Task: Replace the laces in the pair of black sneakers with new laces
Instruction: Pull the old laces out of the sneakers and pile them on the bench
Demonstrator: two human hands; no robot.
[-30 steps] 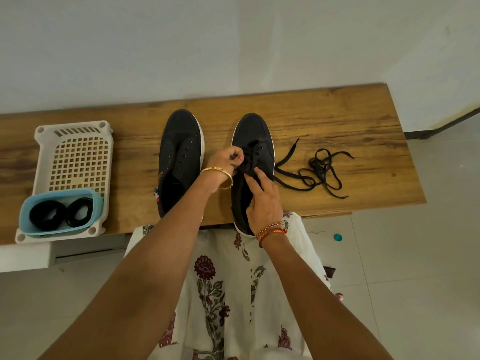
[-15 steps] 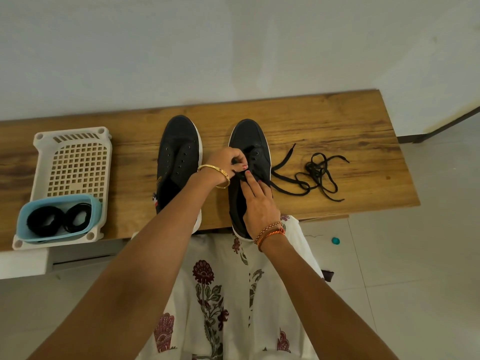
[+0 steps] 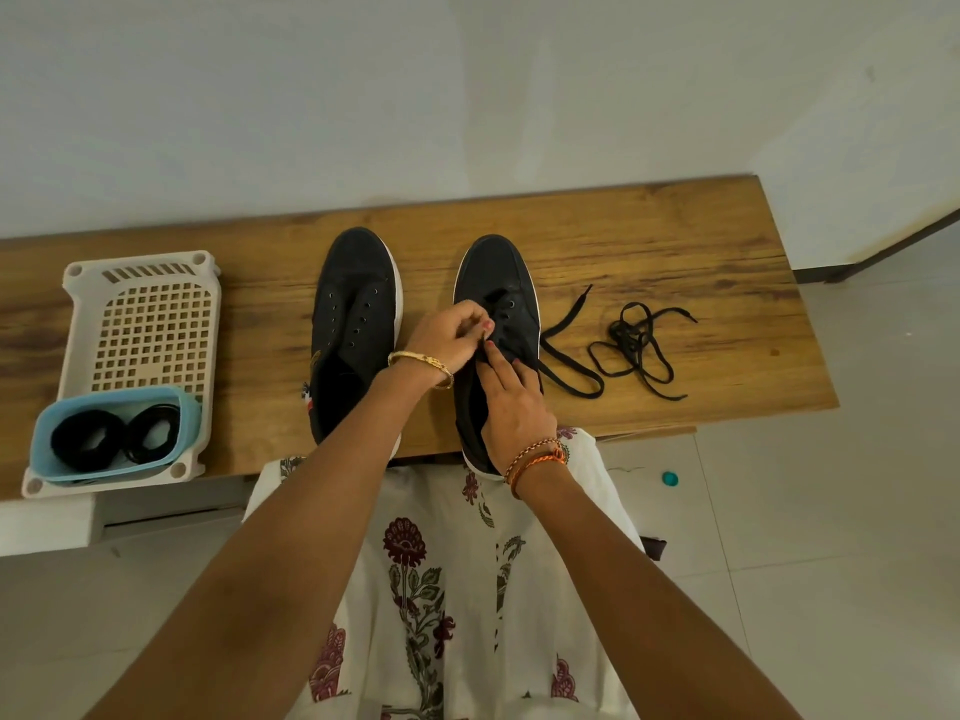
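At a wooden counter (image 3: 649,241) against a pale wall, the left hand (image 3: 451,339) pinches a lace (image 3: 569,358) at the right sneaker (image 3: 498,272), while the right hand (image 3: 517,407) rests its straight fingers (image 3: 496,358) on the tongue. The lace trails off the sneaker's right side. Steady tension, fed eyelet by eyelet, should keep it flat. The left sneaker (image 3: 358,298) stands unlaced; coiled laces (image 3: 111,439) wait in a blue tub (image 3: 47,449).
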